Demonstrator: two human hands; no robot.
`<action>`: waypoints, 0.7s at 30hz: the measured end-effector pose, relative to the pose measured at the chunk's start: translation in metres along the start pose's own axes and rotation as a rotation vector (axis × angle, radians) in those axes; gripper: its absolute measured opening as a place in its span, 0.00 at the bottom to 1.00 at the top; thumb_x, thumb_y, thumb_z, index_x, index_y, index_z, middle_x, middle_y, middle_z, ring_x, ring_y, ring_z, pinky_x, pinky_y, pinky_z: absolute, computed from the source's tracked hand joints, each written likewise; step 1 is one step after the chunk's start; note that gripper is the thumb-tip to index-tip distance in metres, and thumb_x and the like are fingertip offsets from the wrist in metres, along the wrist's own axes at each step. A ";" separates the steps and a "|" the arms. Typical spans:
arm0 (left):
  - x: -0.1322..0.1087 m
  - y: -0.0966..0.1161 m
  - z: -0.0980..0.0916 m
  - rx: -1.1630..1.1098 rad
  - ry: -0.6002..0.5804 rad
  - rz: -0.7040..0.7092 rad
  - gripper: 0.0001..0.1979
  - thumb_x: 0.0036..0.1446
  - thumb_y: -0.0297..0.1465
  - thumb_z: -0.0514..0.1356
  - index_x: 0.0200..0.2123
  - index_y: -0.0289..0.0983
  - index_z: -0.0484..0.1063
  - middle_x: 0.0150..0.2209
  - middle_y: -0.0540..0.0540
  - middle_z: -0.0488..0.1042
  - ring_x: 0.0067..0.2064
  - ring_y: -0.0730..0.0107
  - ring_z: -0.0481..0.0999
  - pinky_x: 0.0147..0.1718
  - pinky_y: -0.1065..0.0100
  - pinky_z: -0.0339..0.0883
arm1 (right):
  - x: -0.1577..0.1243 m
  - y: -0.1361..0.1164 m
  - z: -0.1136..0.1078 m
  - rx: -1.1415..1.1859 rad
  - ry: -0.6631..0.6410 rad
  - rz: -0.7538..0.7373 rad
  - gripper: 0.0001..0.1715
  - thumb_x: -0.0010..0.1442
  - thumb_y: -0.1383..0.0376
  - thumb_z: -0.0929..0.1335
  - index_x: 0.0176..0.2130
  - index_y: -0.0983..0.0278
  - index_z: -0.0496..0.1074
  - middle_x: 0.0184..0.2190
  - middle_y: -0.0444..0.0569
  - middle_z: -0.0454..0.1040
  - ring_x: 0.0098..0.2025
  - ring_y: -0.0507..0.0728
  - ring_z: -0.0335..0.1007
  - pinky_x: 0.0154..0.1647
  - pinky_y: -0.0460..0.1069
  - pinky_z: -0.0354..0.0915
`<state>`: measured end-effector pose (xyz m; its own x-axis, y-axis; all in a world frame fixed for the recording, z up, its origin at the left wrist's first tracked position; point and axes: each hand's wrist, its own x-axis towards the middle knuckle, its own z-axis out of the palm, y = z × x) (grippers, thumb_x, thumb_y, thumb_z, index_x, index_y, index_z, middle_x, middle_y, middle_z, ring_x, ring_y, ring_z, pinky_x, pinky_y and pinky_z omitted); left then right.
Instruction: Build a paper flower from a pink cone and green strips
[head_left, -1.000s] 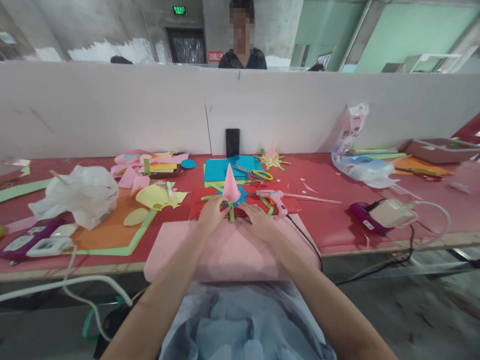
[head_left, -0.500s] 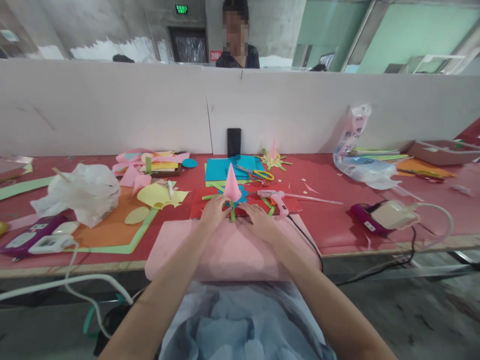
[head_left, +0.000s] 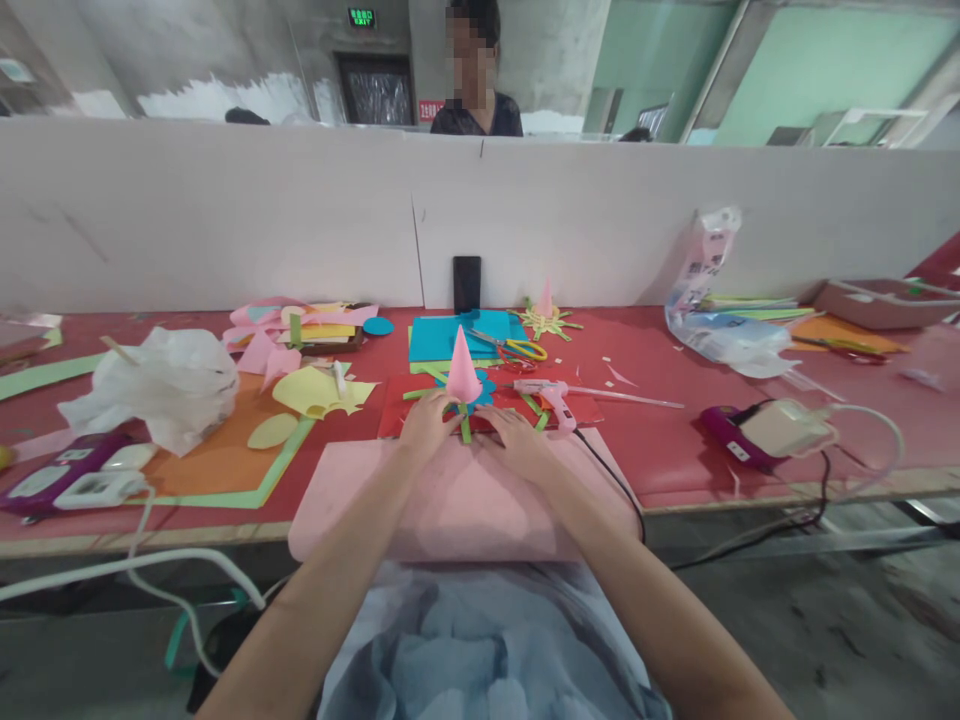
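Observation:
A pink paper cone (head_left: pixel 463 372) stands upright on a blue scalloped paper flower (head_left: pixel 484 388), with green paper strips (head_left: pixel 466 430) spreading out from under it. My left hand (head_left: pixel 427 425) is at the near left of the cone, its fingers closed at the base of this paper flower; the exact grip is partly hidden. My right hand (head_left: pixel 517 440) lies with fingers stretched on the near right side, close to the strips. Just beyond it a pink glue gun (head_left: pixel 551 397) rests on red paper (head_left: pixel 585 405), a long clear glue stick in its back.
Scissors (head_left: pixel 517 347) lie on blue sheets (head_left: pixel 435 338), beside a similar paper piece (head_left: pixel 546 315). A phone (head_left: pixel 466 285) leans on the white partition (head_left: pixel 300 220). Paper scraps and a crumpled white bag (head_left: pixel 165 385) are left; power strips (head_left: pixel 739 440) sit both sides. Someone is beyond the partition.
My hands and the paper flower stay nearly still. The person beyond the partition has turned the head slightly. Something pinkish has come into view at the far right edge.

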<state>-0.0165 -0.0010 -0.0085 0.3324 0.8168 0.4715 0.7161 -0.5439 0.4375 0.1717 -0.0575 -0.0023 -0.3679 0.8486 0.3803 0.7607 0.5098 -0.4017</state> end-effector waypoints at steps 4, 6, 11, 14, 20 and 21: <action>0.000 -0.002 0.001 -0.002 -0.009 0.000 0.08 0.53 0.31 0.61 0.38 0.38 0.71 0.41 0.45 0.73 0.47 0.62 0.70 0.47 0.63 0.64 | -0.001 0.001 0.001 -0.021 -0.007 -0.006 0.23 0.61 0.62 0.62 0.55 0.63 0.63 0.55 0.52 0.66 0.57 0.58 0.59 0.58 0.56 0.54; 0.001 -0.003 0.002 -0.002 -0.010 0.005 0.09 0.52 0.31 0.61 0.39 0.38 0.71 0.41 0.45 0.73 0.47 0.62 0.70 0.46 0.63 0.64 | -0.001 0.000 0.000 -0.047 -0.011 -0.016 0.23 0.62 0.60 0.60 0.56 0.62 0.62 0.57 0.52 0.64 0.58 0.57 0.58 0.58 0.56 0.54; 0.001 -0.005 0.004 -0.014 0.007 -0.012 0.09 0.52 0.29 0.60 0.39 0.37 0.70 0.42 0.44 0.72 0.48 0.62 0.70 0.48 0.62 0.64 | -0.002 -0.004 0.000 -0.141 -0.026 -0.055 0.23 0.65 0.57 0.57 0.57 0.57 0.62 0.60 0.50 0.59 0.59 0.57 0.55 0.59 0.56 0.53; 0.000 -0.004 0.003 -0.036 0.019 -0.039 0.09 0.52 0.27 0.60 0.38 0.37 0.70 0.42 0.44 0.72 0.47 0.62 0.70 0.48 0.62 0.64 | -0.002 -0.005 -0.001 -0.167 -0.029 -0.063 0.23 0.65 0.57 0.56 0.56 0.55 0.64 0.60 0.49 0.59 0.59 0.57 0.55 0.59 0.56 0.53; 0.001 -0.007 0.005 -0.101 0.060 -0.100 0.07 0.53 0.26 0.58 0.37 0.36 0.70 0.39 0.45 0.72 0.42 0.66 0.72 0.43 0.64 0.67 | -0.003 -0.006 0.000 -0.162 -0.026 -0.089 0.22 0.65 0.56 0.56 0.53 0.56 0.68 0.59 0.48 0.60 0.59 0.57 0.56 0.59 0.56 0.53; 0.001 -0.008 0.006 -0.106 0.062 -0.111 0.07 0.53 0.26 0.59 0.37 0.36 0.70 0.38 0.45 0.71 0.41 0.66 0.72 0.42 0.65 0.67 | -0.003 -0.006 0.000 -0.160 -0.027 -0.088 0.22 0.65 0.57 0.56 0.52 0.55 0.69 0.59 0.48 0.60 0.59 0.57 0.56 0.59 0.56 0.53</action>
<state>-0.0182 0.0056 -0.0159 0.2137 0.8616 0.4604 0.6766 -0.4705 0.5664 0.1681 -0.0633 -0.0007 -0.4497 0.8062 0.3845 0.7992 0.5554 -0.2296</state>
